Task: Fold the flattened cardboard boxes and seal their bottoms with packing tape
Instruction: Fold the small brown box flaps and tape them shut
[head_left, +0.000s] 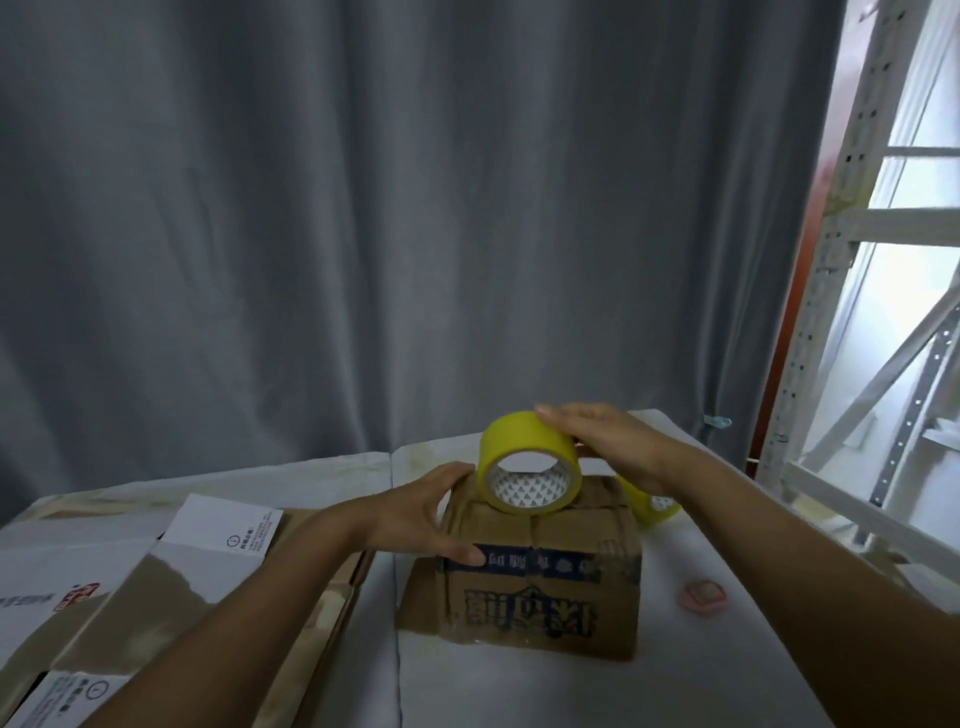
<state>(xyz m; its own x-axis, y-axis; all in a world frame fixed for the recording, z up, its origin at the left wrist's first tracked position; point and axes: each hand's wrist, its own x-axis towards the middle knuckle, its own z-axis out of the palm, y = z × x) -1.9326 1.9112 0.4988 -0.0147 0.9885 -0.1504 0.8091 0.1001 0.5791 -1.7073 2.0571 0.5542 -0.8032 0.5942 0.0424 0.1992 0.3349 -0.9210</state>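
Daylight is pouring in from the window (883, 218) at three o'clock, blowing out to white glare behind the shelving frame (826, 291). The grey curtain (363, 208) is sitting dim and softly blurred. Wide-angle distortion is bending the edges, and both forearms are falling into shadow toward six o'clock.

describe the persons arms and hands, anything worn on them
Both forearms are bare as far as the head view shows: no sleeves, gloves, watch or bracelet. The left hand and the right hand carry no rings or markings that I can make out, though the picture is soft. Whether sleeves begin higher up cannot be told.
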